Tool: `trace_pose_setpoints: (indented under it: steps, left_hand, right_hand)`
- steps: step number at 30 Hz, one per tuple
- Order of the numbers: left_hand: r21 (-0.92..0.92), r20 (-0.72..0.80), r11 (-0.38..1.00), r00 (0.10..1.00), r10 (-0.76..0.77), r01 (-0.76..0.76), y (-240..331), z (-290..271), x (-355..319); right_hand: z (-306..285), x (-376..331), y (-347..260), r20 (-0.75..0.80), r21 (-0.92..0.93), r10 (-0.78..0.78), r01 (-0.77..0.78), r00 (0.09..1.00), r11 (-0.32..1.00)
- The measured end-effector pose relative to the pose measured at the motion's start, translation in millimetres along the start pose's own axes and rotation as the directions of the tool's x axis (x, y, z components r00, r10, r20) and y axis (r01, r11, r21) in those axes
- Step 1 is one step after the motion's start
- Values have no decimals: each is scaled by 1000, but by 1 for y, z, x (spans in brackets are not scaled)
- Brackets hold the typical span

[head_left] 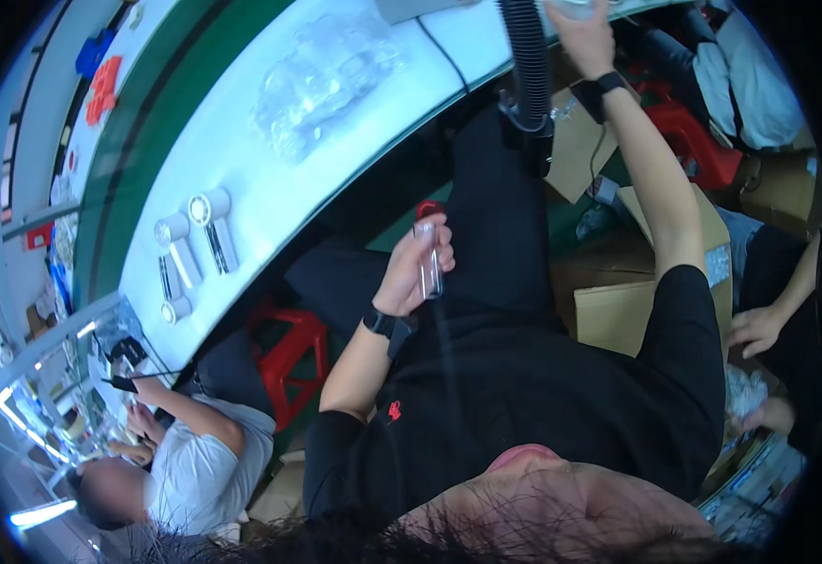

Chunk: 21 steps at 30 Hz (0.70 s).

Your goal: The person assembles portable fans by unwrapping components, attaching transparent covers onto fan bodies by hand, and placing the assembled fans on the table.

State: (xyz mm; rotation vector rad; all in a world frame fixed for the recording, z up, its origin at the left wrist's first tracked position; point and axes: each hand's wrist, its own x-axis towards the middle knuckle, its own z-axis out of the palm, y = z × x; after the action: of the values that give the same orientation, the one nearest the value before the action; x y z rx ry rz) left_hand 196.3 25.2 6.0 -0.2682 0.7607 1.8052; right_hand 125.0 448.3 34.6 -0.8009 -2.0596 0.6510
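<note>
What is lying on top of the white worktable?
On the white worktable lie three white handheld devices side by side and a heap of clear plastic bags. The black corrugated hose and the right hand cover its far end.

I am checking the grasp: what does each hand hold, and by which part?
The left hand pinches a small clear piece along its side. The right hand reaches the picture's top edge; its hold cannot be told.

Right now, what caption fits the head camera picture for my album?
Left hand holds a small clear piece; right hand reaches up to the white bench.
</note>
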Motion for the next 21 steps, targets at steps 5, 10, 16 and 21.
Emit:
trace_pose_setpoints:
  steps: [5, 10, 16, 21]
  left_hand:
    - [-344, 225, 938, 968, 112, -28, 28, 19, 6]
    - [-11, 489, 992, 865, 113, -123, 48, 12, -4]
    - [237, 754, 969, 616, -227, 67, 55, 19, -29]
    - [222, 776, 971, 587, -233, 91, 51, 12, -49]
  right_hand:
    - [-67, 16, 60, 259, 261, -39, -31, 965, 965]
    - [-229, -5, 63, 547, 614, 47, -438, 836, 657]
    - [-229, -103, -115, 546, 728, -590, 12, 595, 686]
    - [-184, -159, -132, 633, 732, -595, -135, 495, 667]
